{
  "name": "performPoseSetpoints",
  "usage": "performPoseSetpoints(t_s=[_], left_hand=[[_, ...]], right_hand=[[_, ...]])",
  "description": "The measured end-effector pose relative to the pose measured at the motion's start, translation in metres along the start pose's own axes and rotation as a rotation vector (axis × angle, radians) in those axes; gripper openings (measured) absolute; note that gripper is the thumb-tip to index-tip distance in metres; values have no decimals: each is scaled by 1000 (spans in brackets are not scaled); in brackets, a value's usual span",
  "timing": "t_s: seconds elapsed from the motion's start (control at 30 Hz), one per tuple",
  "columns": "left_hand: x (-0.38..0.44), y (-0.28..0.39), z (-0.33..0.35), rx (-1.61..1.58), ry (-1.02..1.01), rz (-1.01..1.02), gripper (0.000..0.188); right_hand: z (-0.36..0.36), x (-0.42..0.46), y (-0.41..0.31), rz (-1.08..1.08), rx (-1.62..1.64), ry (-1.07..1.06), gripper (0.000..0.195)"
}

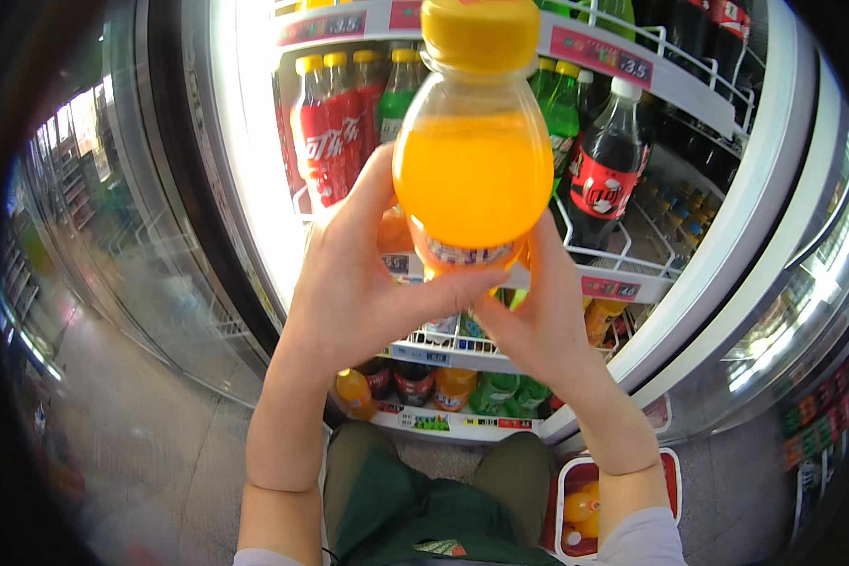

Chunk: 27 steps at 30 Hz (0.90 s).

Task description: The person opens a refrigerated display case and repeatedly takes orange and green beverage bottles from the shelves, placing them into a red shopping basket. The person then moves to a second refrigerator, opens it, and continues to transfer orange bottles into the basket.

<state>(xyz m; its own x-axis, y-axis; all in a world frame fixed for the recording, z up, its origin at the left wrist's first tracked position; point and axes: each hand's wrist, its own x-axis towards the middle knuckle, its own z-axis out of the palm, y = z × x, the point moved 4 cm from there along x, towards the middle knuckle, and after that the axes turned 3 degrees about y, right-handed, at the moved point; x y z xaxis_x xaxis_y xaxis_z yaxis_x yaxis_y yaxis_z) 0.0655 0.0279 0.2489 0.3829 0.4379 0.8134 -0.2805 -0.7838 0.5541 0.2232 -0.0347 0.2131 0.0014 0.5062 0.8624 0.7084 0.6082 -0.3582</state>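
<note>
A plastic bottle of orange drink (474, 170) with a yellow cap (480, 32) is held up close to the camera, its top toward me. My left hand (347, 262) wraps its left side, thumb across the front near the label. On the bottle's right side, my right hand (541, 311) grips it low, the thumb close to the left thumb. The bottle's lower part is partly hidden by my hands. Behind it, inside an open drinks cooler, stand red-labelled cola bottles (325, 134) on the left and a dark cola bottle (608, 156) with a white cap on the right.
White shelf edges (608, 53) carry price tags and wire rails. More orange, dark and green bottles line the bottom shelf (453, 389). A glass door (184, 233) is at left. By my right leg, a red basket with a white rim (672, 467) holds orange bottles (581, 506).
</note>
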Motion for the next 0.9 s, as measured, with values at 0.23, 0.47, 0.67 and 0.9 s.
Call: performPoseSetpoints(t_s=[0.23, 0.47, 0.67, 0.9], left_hand=[[47, -46, 8, 74, 4, 173, 79], [69, -124, 20, 145, -56, -28, 74], [110, -145, 42, 395, -102, -255, 69], [138, -174, 40, 453, -94, -359, 75]], right_hand=[[12, 42, 42, 6, -147, 153, 79], [30, 43, 103, 129, -264, 63, 80], [27, 61, 126, 298, -473, 91, 76], [40, 86, 134, 492, -707, -28, 56]])
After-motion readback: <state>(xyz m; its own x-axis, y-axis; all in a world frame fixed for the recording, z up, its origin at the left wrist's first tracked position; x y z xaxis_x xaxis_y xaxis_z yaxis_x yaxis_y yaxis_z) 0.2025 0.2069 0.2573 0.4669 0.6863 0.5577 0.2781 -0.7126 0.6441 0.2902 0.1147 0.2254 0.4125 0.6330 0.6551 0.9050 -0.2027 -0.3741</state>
